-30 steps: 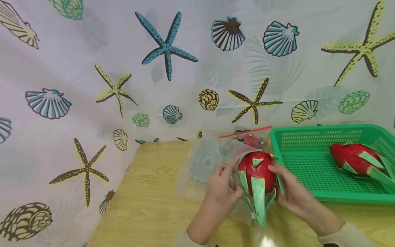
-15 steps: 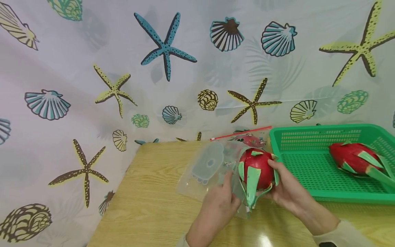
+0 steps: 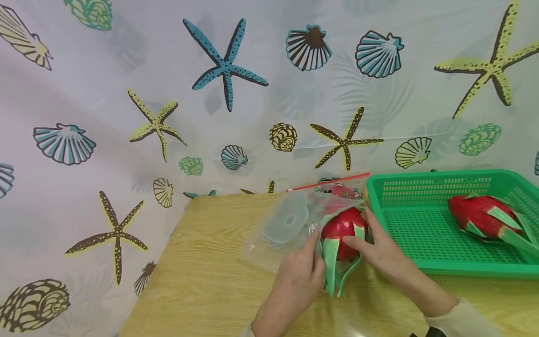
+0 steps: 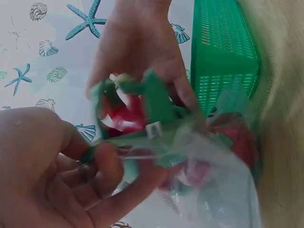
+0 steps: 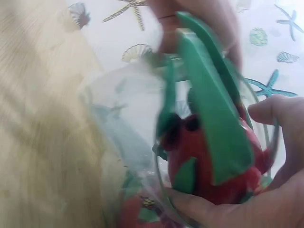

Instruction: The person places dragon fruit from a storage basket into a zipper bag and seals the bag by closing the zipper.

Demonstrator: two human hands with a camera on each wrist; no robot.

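Observation:
A red dragon fruit [image 3: 343, 229] with long green scales is partly inside the mouth of a clear plastic bag [image 3: 263, 255]. My right hand [image 3: 385, 252] grips the fruit from the right, its thumb across the red skin. On the left, my left hand [image 3: 294, 278] pinches the bag's edge beside the fruit; the left wrist view shows that hand [image 4: 90, 175] with curled fingers at the plastic. Another red fruit [image 3: 341, 191] shows through the bag's far part, near a red strip [image 3: 328, 181]. In the right wrist view the green scales [image 5: 216, 109] point up towards the left hand.
To the right stands a green perforated basket [image 3: 421, 267] with another dragon fruit [image 3: 484, 217] lying in it. The wooden tabletop [image 3: 202, 262] extends left of the bag. A curtain [image 3: 261, 103] printed with shells and starfish hangs behind.
The dragon fruit has moved slightly left and into the bag's mouth, whose edge now lies over its top. My left hand has gone from the fruit's side to the bag's edge.

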